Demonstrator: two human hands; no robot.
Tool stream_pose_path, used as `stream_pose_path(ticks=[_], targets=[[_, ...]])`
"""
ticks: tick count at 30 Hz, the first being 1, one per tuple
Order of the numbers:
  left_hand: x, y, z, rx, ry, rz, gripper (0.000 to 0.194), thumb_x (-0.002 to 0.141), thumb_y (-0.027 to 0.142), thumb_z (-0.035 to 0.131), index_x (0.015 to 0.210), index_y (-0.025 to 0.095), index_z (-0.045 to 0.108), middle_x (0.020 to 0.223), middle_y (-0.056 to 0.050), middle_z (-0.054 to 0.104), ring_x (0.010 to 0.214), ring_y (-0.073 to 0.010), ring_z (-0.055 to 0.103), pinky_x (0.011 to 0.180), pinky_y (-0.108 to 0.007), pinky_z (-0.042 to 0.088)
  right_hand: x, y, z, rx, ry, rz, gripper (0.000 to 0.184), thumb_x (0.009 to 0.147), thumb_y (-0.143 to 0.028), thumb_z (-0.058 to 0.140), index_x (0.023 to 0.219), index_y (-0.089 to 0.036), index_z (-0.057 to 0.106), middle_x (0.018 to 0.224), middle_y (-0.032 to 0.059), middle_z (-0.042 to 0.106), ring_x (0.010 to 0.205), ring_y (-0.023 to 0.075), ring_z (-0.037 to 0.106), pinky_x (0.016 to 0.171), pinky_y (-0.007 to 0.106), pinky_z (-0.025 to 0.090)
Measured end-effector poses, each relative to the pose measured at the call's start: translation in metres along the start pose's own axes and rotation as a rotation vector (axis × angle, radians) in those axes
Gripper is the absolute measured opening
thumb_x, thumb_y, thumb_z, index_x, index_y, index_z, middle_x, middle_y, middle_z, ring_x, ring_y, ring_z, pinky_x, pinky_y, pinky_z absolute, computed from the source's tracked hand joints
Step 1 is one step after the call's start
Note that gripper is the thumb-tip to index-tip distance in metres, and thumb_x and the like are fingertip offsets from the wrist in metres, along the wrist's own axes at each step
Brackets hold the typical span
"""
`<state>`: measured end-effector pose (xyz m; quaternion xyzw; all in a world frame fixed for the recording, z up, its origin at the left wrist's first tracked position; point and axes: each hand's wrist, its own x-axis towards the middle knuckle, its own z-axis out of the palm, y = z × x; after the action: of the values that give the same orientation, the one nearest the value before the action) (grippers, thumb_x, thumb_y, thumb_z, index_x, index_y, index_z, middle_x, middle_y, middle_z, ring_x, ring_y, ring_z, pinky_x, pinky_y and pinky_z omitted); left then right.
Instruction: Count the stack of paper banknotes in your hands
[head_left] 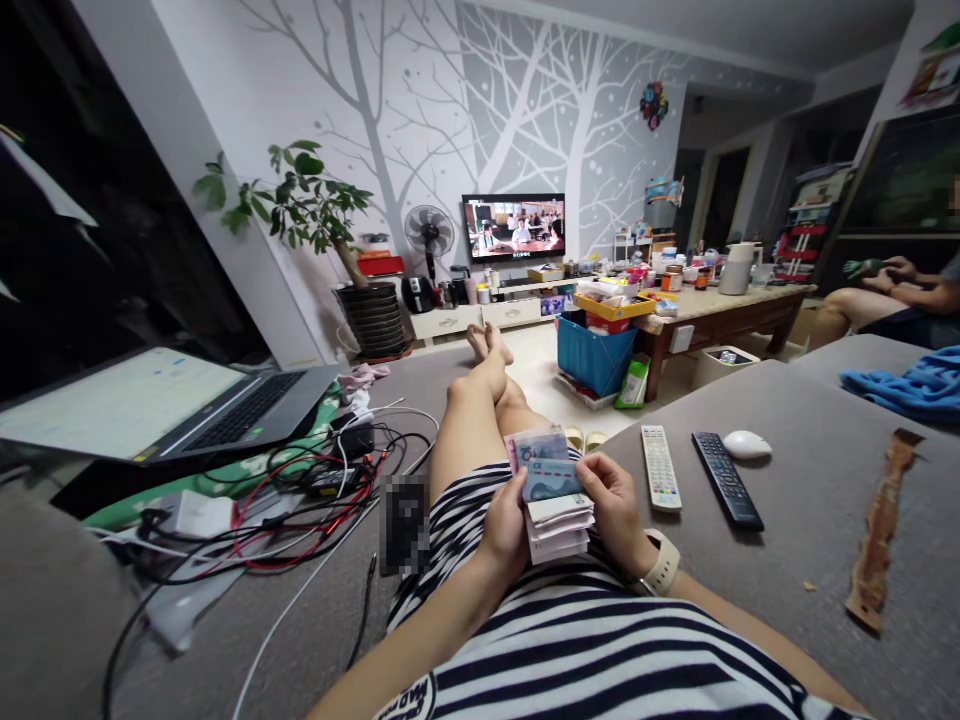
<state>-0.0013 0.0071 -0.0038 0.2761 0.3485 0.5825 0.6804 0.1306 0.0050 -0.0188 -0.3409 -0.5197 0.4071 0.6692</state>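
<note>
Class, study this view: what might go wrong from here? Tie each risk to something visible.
1. The notes overlap unevenly between left grip and right grip, so one might slip out.
2. The cables lie tangled beside the laptop; a snag might tug it.
3. Swinging outward, the right grip might knock the white remote.

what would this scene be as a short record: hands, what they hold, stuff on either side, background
left hand: holds banknotes by their left edge
right hand: pinches their right edge
below the banknotes: pale paper slips
right wrist: cream watch
left side: open laptop, tangled cables
right side: white remote, black remote, white mouse
background: lit television, standing fan
</note>
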Motion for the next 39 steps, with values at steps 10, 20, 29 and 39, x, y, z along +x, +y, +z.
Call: stream_pose_path(ticks=[10,20,29,39], targets=[[-0.002,0.001,0.0,0.015,-0.043,0.013,0.025,0.079,0.033,0.057,0.081,0.015,0.073,0.1,-0.01,0.073,0.118,-0.032,0.056,0.095,-0.046,0.049,-0.001,-0.001,0.001,0.035,0.002,-0.003,0.023,0.083,-0.04,0.061,0.074,-0.018,0.058,0.066,-0.0018,0.053,0.062,0.0132,0.045,0.059,0.025,0.039],[0.004,-0.003,-0.004,0.009,-0.026,0.009,0.023,0.077,0.031,0.059,0.081,0.011,0.071,0.085,-0.013,0.075,0.11,-0.0324,0.061,0.095,-0.046,0.048,-0.004,0.001,0.0,0.096,-0.049,-0.003,0.032,0.087,-0.044,0.054,0.067,-0.019,0.053,0.057,-0.0011,0.056,0.048,0.0106,0.037,0.048,0.025,0.028],[-0.009,0.007,0.005,0.078,-0.023,-0.013,0.017,0.073,0.027,0.061,0.079,0.013,0.071,0.084,-0.01,0.075,0.102,-0.032,0.065,0.092,-0.046,0.049,0.004,0.004,0.0,0.003,0.104,-0.011,0.028,0.074,-0.038,0.072,0.072,-0.019,0.051,0.064,-0.0051,0.045,0.059,0.0108,0.04,0.056,0.023,0.034],[-0.006,0.004,0.002,0.092,0.003,-0.025,0.016,0.076,0.024,0.06,0.075,0.011,0.07,0.08,-0.011,0.074,0.105,-0.0341,0.063,0.092,-0.045,0.047,0.004,0.01,-0.003,-0.011,0.07,0.032,0.03,0.079,-0.04,0.064,0.064,-0.017,0.051,0.061,-0.0033,0.046,0.059,0.0114,0.039,0.056,0.024,0.034]])
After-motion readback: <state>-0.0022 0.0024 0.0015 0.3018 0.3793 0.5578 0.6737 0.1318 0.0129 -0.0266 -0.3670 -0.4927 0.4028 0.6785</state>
